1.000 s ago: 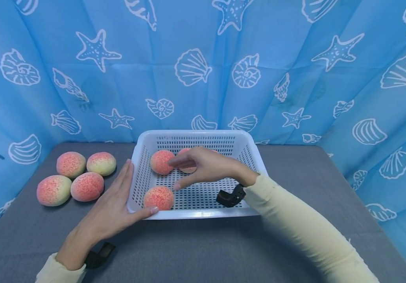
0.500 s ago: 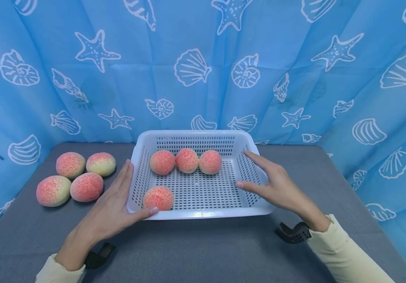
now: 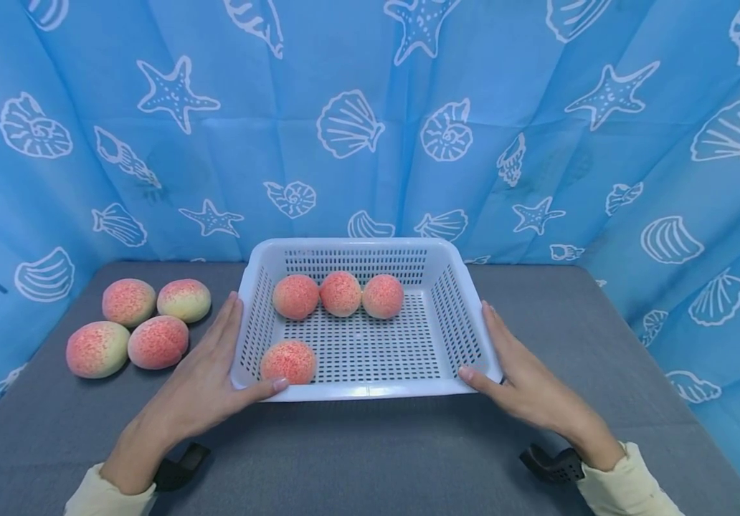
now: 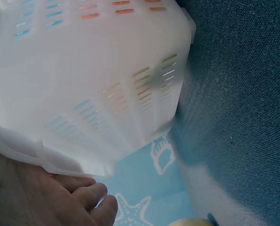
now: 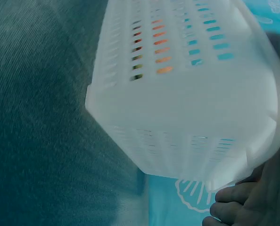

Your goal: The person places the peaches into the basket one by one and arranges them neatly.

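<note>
A white plastic basket point(image 3: 370, 390) with slotted walls stands on the grey cloth. Inside it, three peaches point(image 3: 341, 294) line the back left and another peach point(image 3: 289, 362) sits at the front left corner. My left hand point(image 3: 198, 387) holds the front left corner, thumb on the front rim and fingers along the left side. At the front right corner my right hand point(image 3: 531, 387) holds the basket, its thumb on the rim and its fingers along the right side. Both wrist views show fingertips outside the basket wall point(image 4: 83, 70), just below the rim.
Several more peaches point(image 3: 158, 342) lie grouped on the cloth, left of the basket and beyond my left hand. A blue curtain point(image 3: 370, 143) with white shells and starfish hangs behind the grey table point(image 3: 370, 459) and along its sides.
My right hand has left the peaches inside the basket, swung right, and come down onto the front right corner. My left hand, the basket and the peaches have stayed put.
</note>
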Available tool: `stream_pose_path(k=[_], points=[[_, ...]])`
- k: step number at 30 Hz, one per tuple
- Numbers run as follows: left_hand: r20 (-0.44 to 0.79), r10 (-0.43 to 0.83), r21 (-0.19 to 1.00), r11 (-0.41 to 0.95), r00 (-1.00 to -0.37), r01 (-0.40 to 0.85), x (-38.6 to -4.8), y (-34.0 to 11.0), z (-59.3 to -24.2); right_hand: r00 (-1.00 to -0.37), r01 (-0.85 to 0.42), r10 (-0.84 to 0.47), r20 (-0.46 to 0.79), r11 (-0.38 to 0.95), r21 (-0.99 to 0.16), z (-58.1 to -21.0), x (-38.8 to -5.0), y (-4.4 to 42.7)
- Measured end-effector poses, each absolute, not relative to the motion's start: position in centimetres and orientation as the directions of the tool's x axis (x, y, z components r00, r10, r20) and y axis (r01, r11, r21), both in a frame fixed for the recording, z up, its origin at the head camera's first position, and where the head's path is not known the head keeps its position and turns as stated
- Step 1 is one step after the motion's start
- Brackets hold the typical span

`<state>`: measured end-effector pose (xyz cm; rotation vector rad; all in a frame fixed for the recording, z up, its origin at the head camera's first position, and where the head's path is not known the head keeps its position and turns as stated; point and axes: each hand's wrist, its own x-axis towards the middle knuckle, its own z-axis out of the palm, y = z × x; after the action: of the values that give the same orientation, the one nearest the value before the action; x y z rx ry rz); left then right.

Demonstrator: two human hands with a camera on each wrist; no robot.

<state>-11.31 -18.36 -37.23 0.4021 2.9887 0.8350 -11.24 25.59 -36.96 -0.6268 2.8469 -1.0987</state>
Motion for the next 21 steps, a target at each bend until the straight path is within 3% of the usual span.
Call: stream_pose_path(k=[6,21], points=[[0.06,0.248,0.515,0.822,-0.967,0.243,-11.35,-18.29,-37.21,-0.931,-0.346,-0.347,0.116,0.733,-0.585,-36.91,-11.15,25.63],[0.109,0.255,0.476,0.835,-0.961,0.276,-11.39,-18.66,-37.07,-0.939,-0.326,-0.329,0.1,0.759,-0.564,-37.05,-11.08,25.62]])
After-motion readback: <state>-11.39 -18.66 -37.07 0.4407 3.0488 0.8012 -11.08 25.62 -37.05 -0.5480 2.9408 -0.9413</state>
